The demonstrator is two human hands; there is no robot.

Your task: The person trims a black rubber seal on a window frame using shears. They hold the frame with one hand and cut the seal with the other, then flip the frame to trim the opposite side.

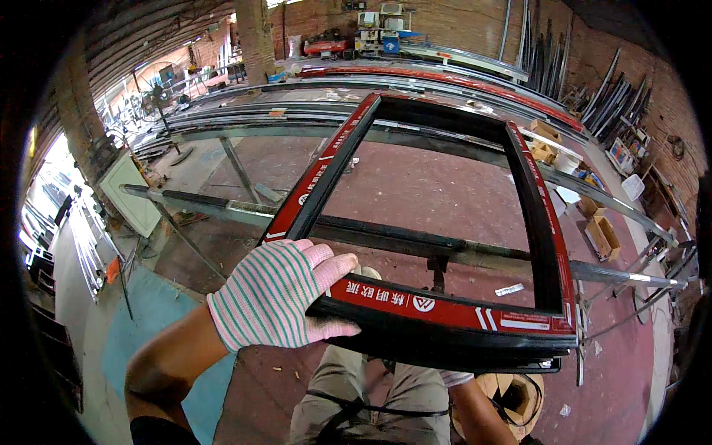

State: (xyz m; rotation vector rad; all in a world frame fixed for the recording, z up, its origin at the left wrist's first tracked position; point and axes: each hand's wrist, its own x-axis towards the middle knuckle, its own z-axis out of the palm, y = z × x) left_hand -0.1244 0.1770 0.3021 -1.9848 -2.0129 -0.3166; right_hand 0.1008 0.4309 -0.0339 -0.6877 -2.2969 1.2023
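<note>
Left hand point(278, 297) clamps the lower-left corner of the red-and-black frame point(452, 311), which extends rightward and upward; right hand's point(456, 378) fingers hidden, state indeterminable.

Brick walls point(467, 22), dull reddish floor point(608, 363), bright daylight point(55, 174) at left

Bright daylight glare at far left, dark corners, curved fisheye edges
</note>
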